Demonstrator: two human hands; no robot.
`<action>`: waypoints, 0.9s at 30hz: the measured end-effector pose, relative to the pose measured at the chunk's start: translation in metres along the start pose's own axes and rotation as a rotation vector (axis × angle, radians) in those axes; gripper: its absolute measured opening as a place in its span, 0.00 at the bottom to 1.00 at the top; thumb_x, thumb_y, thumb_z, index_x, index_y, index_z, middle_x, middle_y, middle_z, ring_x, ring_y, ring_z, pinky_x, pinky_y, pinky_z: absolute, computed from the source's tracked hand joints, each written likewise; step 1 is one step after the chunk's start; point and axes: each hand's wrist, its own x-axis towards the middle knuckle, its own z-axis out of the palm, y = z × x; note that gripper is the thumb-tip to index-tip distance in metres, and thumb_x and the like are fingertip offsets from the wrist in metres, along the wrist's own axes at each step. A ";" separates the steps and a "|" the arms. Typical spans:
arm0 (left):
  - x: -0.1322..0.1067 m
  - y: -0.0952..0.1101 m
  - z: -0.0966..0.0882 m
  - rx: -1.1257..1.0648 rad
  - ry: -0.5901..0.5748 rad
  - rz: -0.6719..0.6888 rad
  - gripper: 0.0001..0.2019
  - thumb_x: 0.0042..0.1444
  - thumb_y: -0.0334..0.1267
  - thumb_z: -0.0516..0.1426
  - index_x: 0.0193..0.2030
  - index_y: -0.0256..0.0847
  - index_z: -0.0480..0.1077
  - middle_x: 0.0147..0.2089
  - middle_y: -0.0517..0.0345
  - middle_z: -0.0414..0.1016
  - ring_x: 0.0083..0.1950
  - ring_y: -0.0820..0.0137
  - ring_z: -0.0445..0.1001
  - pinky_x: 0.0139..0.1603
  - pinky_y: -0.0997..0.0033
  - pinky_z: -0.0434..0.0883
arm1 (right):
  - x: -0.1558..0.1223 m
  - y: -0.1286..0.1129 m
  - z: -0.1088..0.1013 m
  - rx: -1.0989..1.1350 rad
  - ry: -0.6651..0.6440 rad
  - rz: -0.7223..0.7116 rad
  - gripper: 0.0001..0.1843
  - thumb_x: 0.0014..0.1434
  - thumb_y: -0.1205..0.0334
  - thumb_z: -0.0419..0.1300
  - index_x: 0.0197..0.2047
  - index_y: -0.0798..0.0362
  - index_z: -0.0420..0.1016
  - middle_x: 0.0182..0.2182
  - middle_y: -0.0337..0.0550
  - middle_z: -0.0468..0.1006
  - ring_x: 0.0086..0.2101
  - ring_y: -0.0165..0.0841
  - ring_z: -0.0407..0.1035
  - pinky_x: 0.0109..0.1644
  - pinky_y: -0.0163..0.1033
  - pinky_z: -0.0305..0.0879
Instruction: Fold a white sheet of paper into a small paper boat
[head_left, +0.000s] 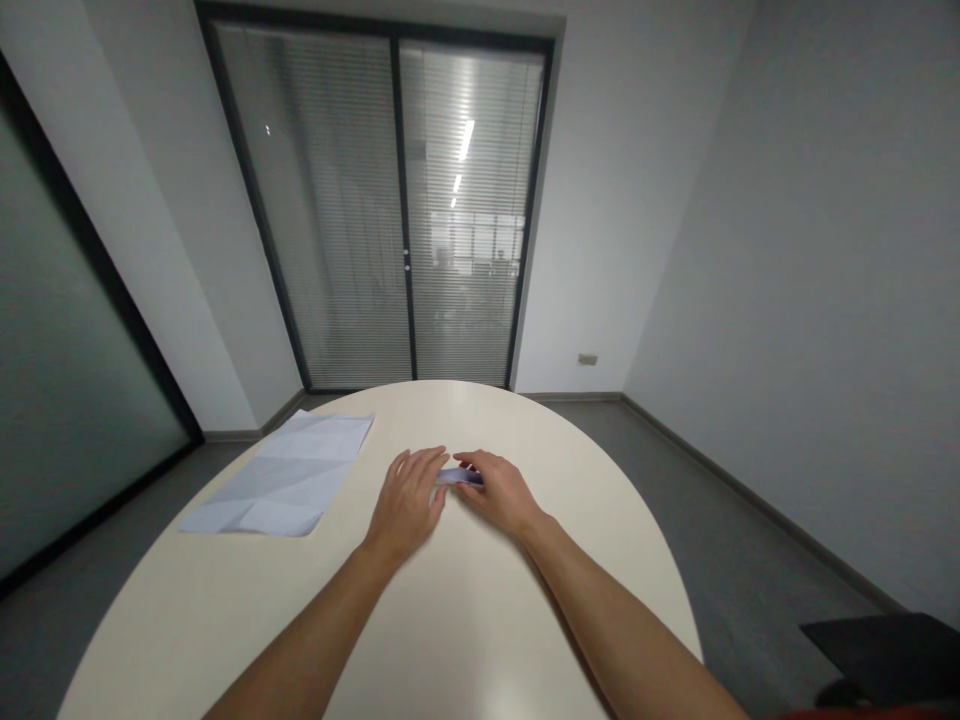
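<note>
A small, narrow piece of folded paper, pale with a darker bluish shade at its right end, sits between my hands over the middle of the table. Its left end runs in between the thumb and curved fingers of my left hand, which closes on it. My right hand pinches the other end between thumb and fingers, hiding part of it. Whether the paper touches the tabletop I cannot tell. Off to the left, a large white sheet of paper with crossing crease lines lies flat on the table.
The round cream table has its curved far edge near a glazed partition with blinds and dark frames. A black object, perhaps part of a chair, stands at the lower right. Pale walls rise beyond the grey floor.
</note>
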 end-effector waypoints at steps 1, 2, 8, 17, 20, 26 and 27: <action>0.001 0.003 0.001 0.011 -0.029 0.011 0.22 0.62 0.32 0.55 0.62 0.40 0.62 0.62 0.47 0.71 0.63 0.58 0.68 0.66 0.51 0.60 | 0.000 -0.001 0.001 -0.004 -0.006 -0.003 0.20 0.60 0.62 0.62 0.57 0.49 0.72 0.45 0.43 0.80 0.44 0.36 0.73 0.51 0.40 0.66; 0.001 0.005 0.003 0.018 -0.055 0.006 0.22 0.62 0.32 0.55 0.63 0.40 0.62 0.62 0.46 0.72 0.61 0.58 0.69 0.63 0.53 0.63 | 0.000 -0.001 0.001 -0.010 -0.011 -0.004 0.20 0.60 0.62 0.62 0.56 0.49 0.72 0.45 0.43 0.80 0.43 0.36 0.73 0.50 0.40 0.66; -0.002 0.003 0.012 0.041 -0.168 -0.071 0.16 0.66 0.32 0.54 0.59 0.41 0.65 0.54 0.50 0.77 0.53 0.61 0.74 0.52 0.59 0.68 | 0.001 -0.001 0.004 -0.010 -0.031 -0.041 0.11 0.63 0.61 0.62 0.49 0.49 0.78 0.42 0.43 0.81 0.42 0.35 0.73 0.48 0.38 0.65; -0.001 0.004 0.008 0.050 -0.254 -0.134 0.07 0.66 0.32 0.54 0.47 0.43 0.71 0.43 0.56 0.77 0.45 0.63 0.73 0.45 0.64 0.67 | 0.000 0.001 0.002 0.004 -0.054 -0.058 0.07 0.65 0.58 0.61 0.40 0.50 0.80 0.38 0.42 0.81 0.41 0.33 0.72 0.46 0.37 0.64; 0.000 0.006 0.005 0.057 -0.286 -0.130 0.07 0.66 0.33 0.53 0.43 0.44 0.72 0.41 0.56 0.76 0.45 0.62 0.72 0.44 0.63 0.67 | 0.000 0.000 0.003 0.014 -0.090 -0.048 0.09 0.66 0.57 0.60 0.40 0.49 0.80 0.38 0.42 0.80 0.41 0.34 0.72 0.46 0.37 0.65; -0.003 0.003 0.004 -0.020 -0.335 -0.186 0.09 0.61 0.27 0.53 0.39 0.45 0.72 0.43 0.56 0.76 0.48 0.63 0.72 0.48 0.65 0.68 | -0.001 0.000 0.006 0.045 -0.181 -0.011 0.09 0.62 0.58 0.62 0.45 0.50 0.80 0.43 0.43 0.81 0.45 0.36 0.73 0.52 0.40 0.65; -0.004 0.002 0.005 -0.042 -0.333 -0.193 0.10 0.59 0.25 0.53 0.40 0.45 0.72 0.44 0.55 0.76 0.49 0.63 0.72 0.50 0.65 0.68 | -0.002 0.000 0.006 0.060 -0.200 -0.026 0.12 0.62 0.59 0.62 0.48 0.50 0.79 0.45 0.44 0.81 0.48 0.37 0.72 0.54 0.41 0.65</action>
